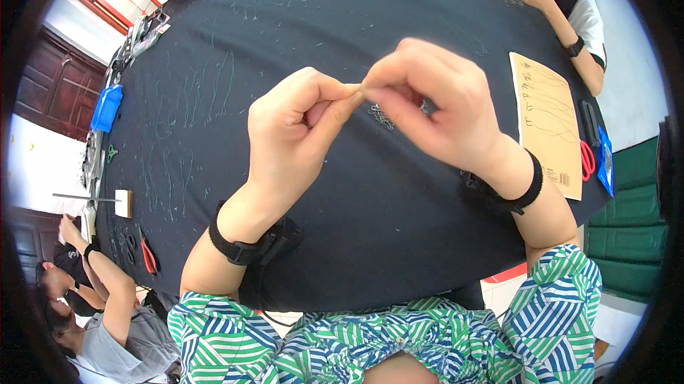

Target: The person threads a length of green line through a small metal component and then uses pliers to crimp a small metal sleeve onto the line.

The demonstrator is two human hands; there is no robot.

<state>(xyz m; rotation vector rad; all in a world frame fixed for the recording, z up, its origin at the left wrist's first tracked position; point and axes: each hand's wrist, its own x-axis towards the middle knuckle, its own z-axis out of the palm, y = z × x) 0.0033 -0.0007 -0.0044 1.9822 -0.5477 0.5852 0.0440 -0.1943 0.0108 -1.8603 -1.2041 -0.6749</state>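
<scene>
My left hand (296, 120) and my right hand (442, 102) meet above the middle of the table, fingertips pinched and touching. Whatever lies between the fingertips is too small to make out. Just behind my right hand, partly hidden by it, is a little heap of silvery bent metal pieces (382, 117) on the black cloth (342, 241). To the right lies a tan card (548, 127) carrying a row of small dark hook-shaped pieces with thin lines trailing from them.
Thin greenish strands (192, 92) lie scattered over the cloth at left. Red-handled pliers (148, 254), a white block (123, 204) and a blue tray (107, 108) line the left edge. Red-handled scissors (587, 161) and a blue packet (605, 162) sit at right. Other people work around the table.
</scene>
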